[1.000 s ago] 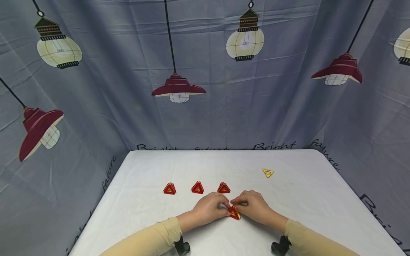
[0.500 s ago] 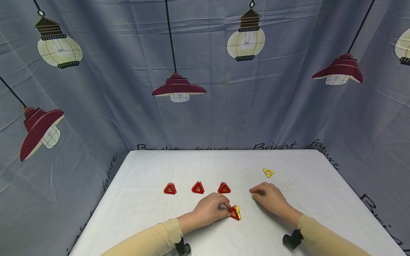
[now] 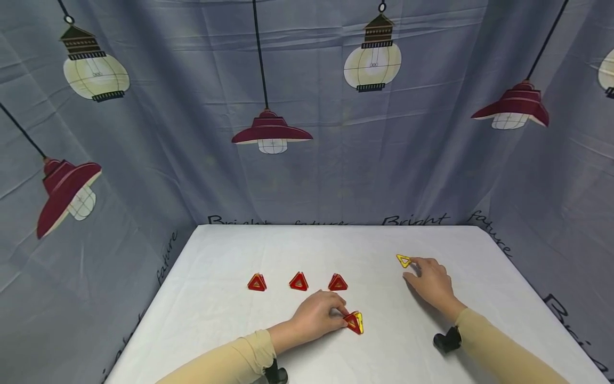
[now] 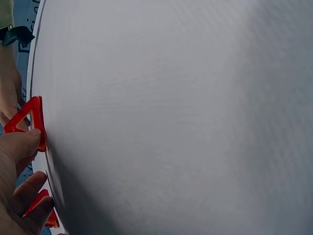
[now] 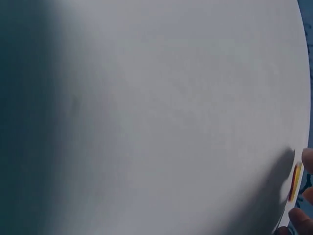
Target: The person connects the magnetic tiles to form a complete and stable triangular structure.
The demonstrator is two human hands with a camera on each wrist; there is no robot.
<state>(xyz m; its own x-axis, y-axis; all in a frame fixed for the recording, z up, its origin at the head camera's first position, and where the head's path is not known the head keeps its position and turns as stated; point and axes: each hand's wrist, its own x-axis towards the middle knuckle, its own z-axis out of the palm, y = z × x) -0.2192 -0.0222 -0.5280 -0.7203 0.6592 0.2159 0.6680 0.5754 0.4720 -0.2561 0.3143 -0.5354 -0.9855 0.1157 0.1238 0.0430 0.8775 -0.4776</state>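
Note:
In the head view my left hand (image 3: 314,316) pinches a small red and yellow triangular frame piece (image 3: 354,323) near the middle front of the white table. The left wrist view shows the thumb on the red triangle frame (image 4: 39,115), its middle open. Farther right, my right hand (image 3: 431,280) reaches to a flat yellow triangle frame (image 3: 403,261). Its index fingertip is at the triangle's right corner, while the thumb stands apart below. In the right wrist view a narrow yellow and red strip (image 5: 295,181) shows edge-on beside the fingertips.
Three red triangular pieces stand in a row: left (image 3: 257,282), middle (image 3: 298,281) and right (image 3: 338,282). They are on the white table (image 3: 230,245), behind the left hand. A grey curtain (image 3: 326,176) printed with lamps hangs around the table.
My right hand has let go of the red and yellow piece and moved right and away to the yellow triangle. The left hand still holds its piece, almost unmoved.

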